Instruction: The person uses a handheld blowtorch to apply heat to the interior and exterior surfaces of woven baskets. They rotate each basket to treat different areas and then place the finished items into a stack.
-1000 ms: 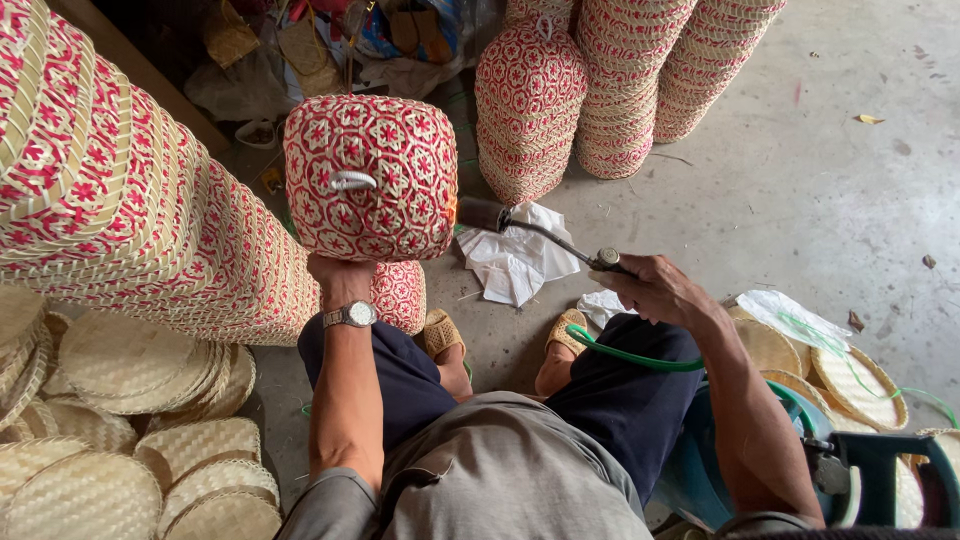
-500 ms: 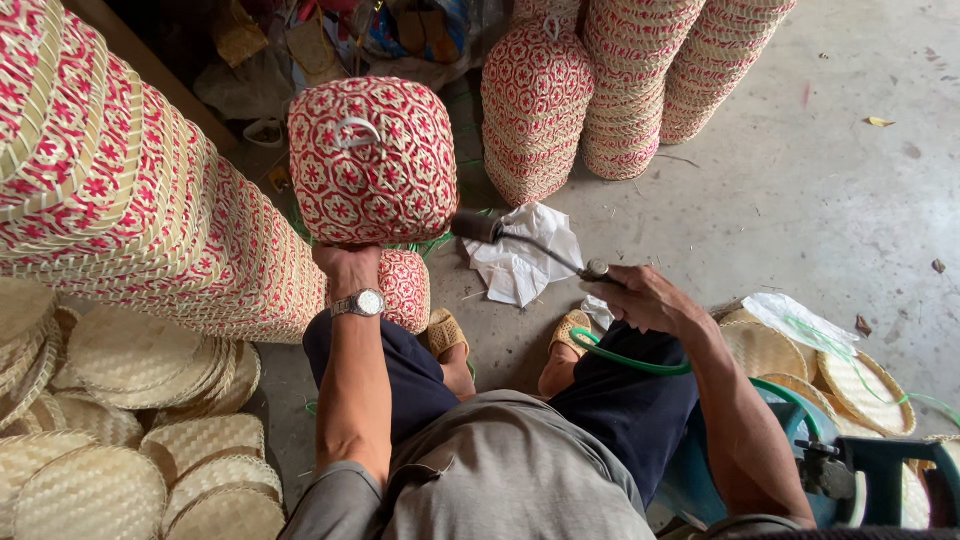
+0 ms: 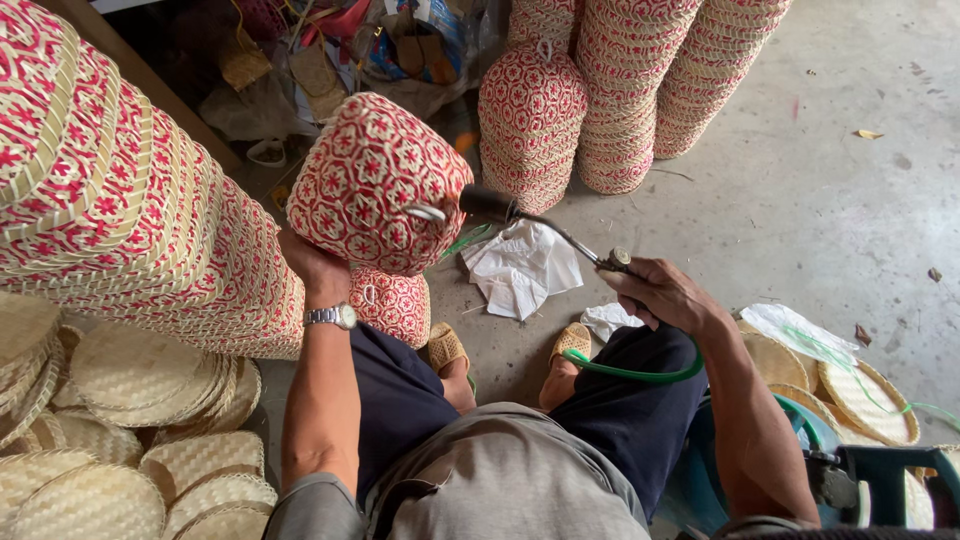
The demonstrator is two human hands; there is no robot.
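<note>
Head view: seated person, woven goods all round
Left hand (image 3: 312, 268): grip closed under red-patterned basket (image 3: 380, 182), light but crushable
Right hand (image 3: 662, 293): wrapped round torch wand (image 3: 545, 225), nozzle just beside basket

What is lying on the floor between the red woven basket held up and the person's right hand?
In the head view, a crumpled white paper lies on the floor between the basket and the right hand; the torch wand crosses above it.

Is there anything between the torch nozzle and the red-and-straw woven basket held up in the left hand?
Nothing visible. The dark nozzle of the metal torch wand in the right hand points straight at the red-and-straw woven basket, beside its small metal loop. The left hand grips the basket's underside, away from the nozzle.
</note>
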